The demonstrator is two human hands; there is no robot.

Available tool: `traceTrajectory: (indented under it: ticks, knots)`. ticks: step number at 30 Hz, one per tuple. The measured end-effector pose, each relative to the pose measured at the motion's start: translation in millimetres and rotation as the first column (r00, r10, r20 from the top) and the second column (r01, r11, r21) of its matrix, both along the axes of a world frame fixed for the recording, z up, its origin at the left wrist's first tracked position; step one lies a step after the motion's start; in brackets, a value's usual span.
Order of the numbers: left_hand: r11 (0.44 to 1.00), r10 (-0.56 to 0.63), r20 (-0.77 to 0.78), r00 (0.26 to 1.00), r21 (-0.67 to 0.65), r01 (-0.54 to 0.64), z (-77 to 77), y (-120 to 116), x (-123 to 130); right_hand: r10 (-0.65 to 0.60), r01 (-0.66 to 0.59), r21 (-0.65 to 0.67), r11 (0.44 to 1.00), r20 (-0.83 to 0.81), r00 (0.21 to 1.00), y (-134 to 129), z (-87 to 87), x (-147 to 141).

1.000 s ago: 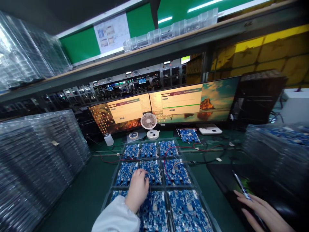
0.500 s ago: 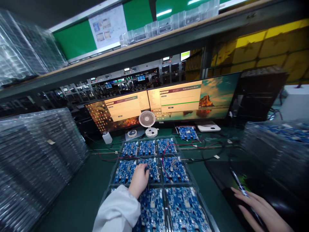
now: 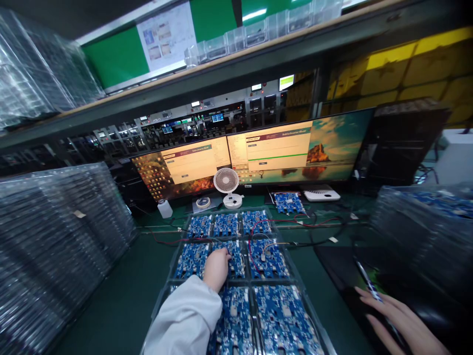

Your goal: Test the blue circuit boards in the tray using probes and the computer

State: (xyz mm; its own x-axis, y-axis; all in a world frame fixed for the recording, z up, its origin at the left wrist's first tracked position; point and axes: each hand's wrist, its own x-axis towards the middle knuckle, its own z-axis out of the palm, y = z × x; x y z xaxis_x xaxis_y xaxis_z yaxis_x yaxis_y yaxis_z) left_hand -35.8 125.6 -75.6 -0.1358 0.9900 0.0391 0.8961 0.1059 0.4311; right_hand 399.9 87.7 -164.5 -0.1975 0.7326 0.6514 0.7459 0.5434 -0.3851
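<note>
Tray (image 3: 168, 286) held blue boards in a grid. Left hand (image 3: 216, 268) lay on the middle board (image 3: 236, 261), fingers curled, grip unclear. Right hand (image 3: 401, 323) lay flat, open, on the mouse (image 3: 386, 328).

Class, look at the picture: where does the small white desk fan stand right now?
The small white desk fan stands centre of the head view, at the back of the green bench, before the two monitors, just behind the tray of blue circuit boards.

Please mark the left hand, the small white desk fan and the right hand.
left hand (image 3: 215, 268), head view, on the back of the hand over the middle blue board.
small white desk fan (image 3: 226, 180), head view, centre of its round grille.
right hand (image 3: 401, 323), head view, on the back of the hand.
</note>
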Motion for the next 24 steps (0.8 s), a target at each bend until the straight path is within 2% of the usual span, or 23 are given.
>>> traceTrajectory:
  ticks: [3, 18, 24]
  knots:
    - [1.0, 0.013, -0.013, 1.0, -0.007, -0.013, 2.0, 1.9, -2.1, 0.069, -0.07, 0.009, 0.998, 0.07, 0.995, 0.5, -1.9, 1.9]
    - [0.999, -0.029, 0.032, 0.999, 0.018, 0.029, -4.1, 4.6, -5.7, 0.033, -0.034, 0.0, 0.999, 0.101, 0.994, 1.1, -2.0, 3.1]
    - [0.998, -0.044, 0.01, 0.999, 0.033, 0.044, -7.7, 2.8, -3.6, 0.036, -0.035, -0.009, 0.999, 0.121, 0.992, -1.3, 2.8, 1.6]
